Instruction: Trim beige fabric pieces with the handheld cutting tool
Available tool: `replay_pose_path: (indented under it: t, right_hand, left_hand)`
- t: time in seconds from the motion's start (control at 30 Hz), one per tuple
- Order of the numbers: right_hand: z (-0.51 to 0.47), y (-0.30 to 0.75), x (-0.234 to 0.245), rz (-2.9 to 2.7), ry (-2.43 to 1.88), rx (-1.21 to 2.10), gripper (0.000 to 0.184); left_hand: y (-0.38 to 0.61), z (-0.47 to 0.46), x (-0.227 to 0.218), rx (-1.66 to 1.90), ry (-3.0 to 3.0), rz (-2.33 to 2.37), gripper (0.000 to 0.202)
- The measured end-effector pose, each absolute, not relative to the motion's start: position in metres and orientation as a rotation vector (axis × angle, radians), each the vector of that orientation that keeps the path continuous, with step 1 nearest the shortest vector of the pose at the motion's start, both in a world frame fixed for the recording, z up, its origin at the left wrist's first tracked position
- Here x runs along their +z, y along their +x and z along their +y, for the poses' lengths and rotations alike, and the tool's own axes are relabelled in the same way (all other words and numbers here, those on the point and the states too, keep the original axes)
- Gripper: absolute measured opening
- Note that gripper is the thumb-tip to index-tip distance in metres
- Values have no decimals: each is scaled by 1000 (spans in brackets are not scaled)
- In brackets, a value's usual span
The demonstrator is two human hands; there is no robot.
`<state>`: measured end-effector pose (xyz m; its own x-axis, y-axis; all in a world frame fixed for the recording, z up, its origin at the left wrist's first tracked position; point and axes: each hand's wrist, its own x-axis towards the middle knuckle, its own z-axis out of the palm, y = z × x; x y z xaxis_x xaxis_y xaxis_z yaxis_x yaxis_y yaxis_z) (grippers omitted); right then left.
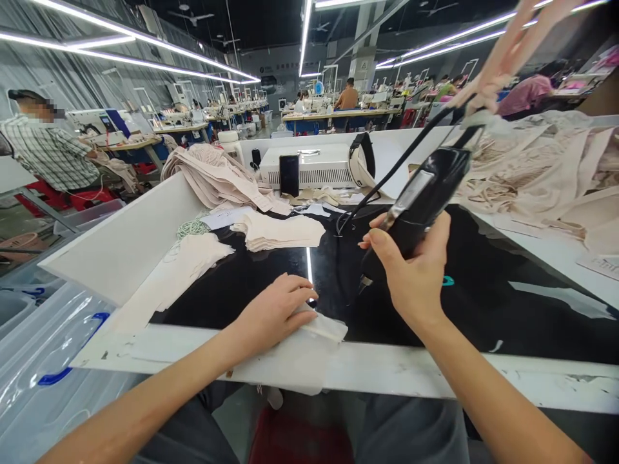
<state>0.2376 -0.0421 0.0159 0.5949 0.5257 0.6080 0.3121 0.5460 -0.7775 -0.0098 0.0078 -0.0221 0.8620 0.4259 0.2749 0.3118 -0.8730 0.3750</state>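
Observation:
My right hand (416, 270) is wrapped round a black corded handheld tool (432, 193) with a silver lever along its side. The tool's small metal tip points down, just above the black tabletop (483, 309). Pale straps tied to its upper end run up out of view. At the table's front edge, my left hand (275, 309) lies flat with fingers stretched over a pale fabric piece (326, 327), part of which it hides. Beyond that hand sits a stack of cut cream fabric pieces (285, 232). More cream pieces (188, 264) lie to the left.
Heaped pale fabric (541, 174) fills the right side. A white vented box (307, 166) and a dark phone (289, 175) stand behind, near bundled fabric (217, 171). White side panel (130, 238) borders the left. Clear plastic bins (43, 348) are below; a person (51, 145) sits far left.

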Motion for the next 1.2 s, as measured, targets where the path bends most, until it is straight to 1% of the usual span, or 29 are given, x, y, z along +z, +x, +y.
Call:
replay_pose_path:
  t: [0.07,0.1,0.17,0.23,0.27,0.37,0.5,0.57,0.63,0.67,0.77,0.9,1.0,1.1,1.2]
  right_hand:
    - [-43,249,10,-1033,-1114,146,75]
    - [-45,256,6,-1088,-1162,153,78]
    - [-51,274,-4,-1246,-1278,160,77]
    - [-59,300,-19,-1458,-1440,104,66]
    - [-62,316,-29,-1573,-1497,48,66]
    - [-71,365,-60,-1831,-1601,-155,81]
    - [-75,402,-89,-1947,-1659,-207,84]
    - [-75,403,-95,-1946,-1652,-198,80]
    - [-74,398,-96,-1934,-1642,-179,72]
    - [-74,395,-96,-1923,-1637,-166,68]
    - [-72,389,-92,-1867,-1631,-117,53]
    - [-75,384,-82,-1782,-1649,-29,37]
    - [-82,374,-70,-1708,-1661,66,28]
    - [-94,351,-56,-1645,-1637,195,26]
    - [-110,317,-40,-1633,-1545,351,34]
  left_hand:
    - [-6,4,-25,487,2679,528,22]
    - [-4,3,-26,475,2672,521,18]
    - [-2,2,-28,444,2683,527,10]
    - [-1,2,-28,411,2711,552,11]
    - [0,2,-27,392,2738,564,13]
    - [1,1,-25,315,2879,613,16]
    - [3,-6,-18,173,2925,803,15]
    - [3,-11,-14,136,2782,914,11]
    - [2,-14,-10,148,2575,1012,5]
    - [1,-15,-8,162,2485,1049,6]
    - [-4,-14,-5,189,2344,1113,11]
    - [-10,-18,-3,204,2246,1134,12]
    - [-14,-29,0,274,2121,1092,22]
    - [-15,-46,6,361,1960,1050,31]
    - [-13,-63,14,387,1888,1047,34]
